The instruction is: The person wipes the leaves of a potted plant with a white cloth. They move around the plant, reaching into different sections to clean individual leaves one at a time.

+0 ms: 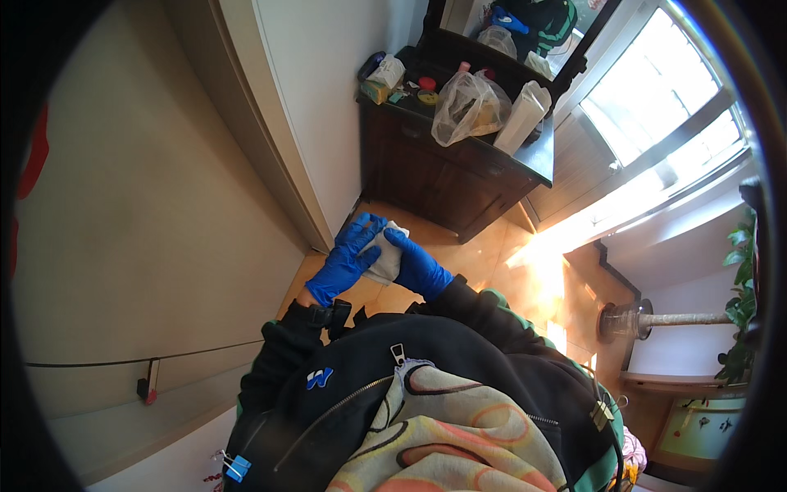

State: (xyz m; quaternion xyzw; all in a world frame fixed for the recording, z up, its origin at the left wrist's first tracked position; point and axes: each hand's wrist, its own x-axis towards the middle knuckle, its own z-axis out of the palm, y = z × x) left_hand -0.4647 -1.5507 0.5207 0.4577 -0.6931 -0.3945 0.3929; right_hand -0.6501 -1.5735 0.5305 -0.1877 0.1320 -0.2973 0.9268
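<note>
Both of my hands wear blue disposable gloves and meet in front of my chest, above the tiled floor. Between them is a folded whitish cloth. My right hand grips its right side, with the thumb lying over the upper corner. On the cloth's left side rests my left hand, its thumb on the cloth and its other fingers bent over the top edge. Part of the cloth is hidden behind the gloves.
Ahead stands a dark wooden dresser with a mirror. On its top are a clear plastic bag, a white box and small containers. A beige door panel rises at left. Right are a bright window and a potted plant.
</note>
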